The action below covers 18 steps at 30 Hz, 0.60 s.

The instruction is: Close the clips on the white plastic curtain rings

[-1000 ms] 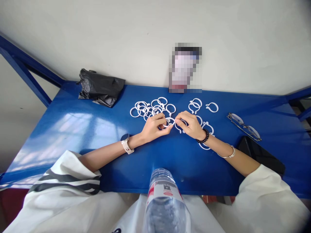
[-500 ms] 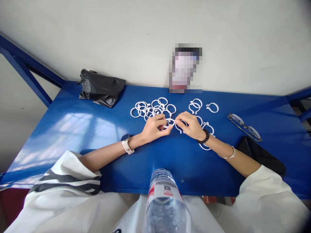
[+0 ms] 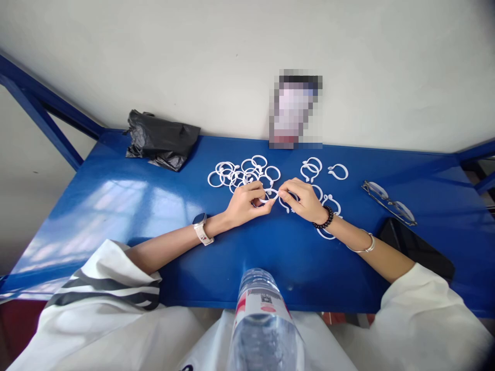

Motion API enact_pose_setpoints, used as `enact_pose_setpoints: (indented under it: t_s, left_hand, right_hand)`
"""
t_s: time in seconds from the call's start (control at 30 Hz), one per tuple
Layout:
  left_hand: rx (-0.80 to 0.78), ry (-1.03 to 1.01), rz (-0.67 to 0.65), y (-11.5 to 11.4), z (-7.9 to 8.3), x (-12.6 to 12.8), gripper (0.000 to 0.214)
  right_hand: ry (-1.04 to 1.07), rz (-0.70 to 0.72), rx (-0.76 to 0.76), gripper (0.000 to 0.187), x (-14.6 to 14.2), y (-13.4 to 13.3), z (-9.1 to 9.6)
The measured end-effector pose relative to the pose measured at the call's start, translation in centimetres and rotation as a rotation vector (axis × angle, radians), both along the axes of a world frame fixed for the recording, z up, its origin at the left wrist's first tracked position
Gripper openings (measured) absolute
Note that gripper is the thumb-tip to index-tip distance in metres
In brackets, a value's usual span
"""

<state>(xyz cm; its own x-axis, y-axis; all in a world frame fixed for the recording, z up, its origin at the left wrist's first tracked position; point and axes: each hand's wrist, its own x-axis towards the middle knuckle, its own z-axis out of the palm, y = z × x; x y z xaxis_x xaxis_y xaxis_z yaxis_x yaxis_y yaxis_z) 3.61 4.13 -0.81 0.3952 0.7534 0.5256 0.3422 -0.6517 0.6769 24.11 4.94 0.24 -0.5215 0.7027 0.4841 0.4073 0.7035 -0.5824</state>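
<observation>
Between my two hands is a white plastic ring, pinched from both sides above the blue table. My left hand closes its thumb and fingers on the ring's left side. The fingertips of my right hand pinch its right end, hiding that part. Several closed-looking rings lie in an overlapping pile just beyond my left hand. Around my right hand are scattered rings with small knobbed ends, some with a visible gap, such as a single ring farther right.
A crumpled black plastic bag lies at the back left. A blurred upright object leans on the wall. Eyeglasses and a black phone-like slab are at the right. A clear water bottle stands close to my body.
</observation>
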Motion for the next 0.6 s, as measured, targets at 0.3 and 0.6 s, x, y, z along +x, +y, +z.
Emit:
enact_pose_setpoints:
  t_s: [0.3, 0.6]
  left_hand:
    - [-0.033, 0.007, 0.005, 0.06, 0.07, -0.03, 0.04]
    - [-0.058, 0.014, -0.002, 0.05, 0.03, -0.02, 0.041]
  right_hand:
    - [-0.017, 0.001, -0.037, 0.03, -0.01, 0.04, 0.08]
    - [-0.04, -0.008, -0.086, 0.035, -0.08, -0.02, 0.21]
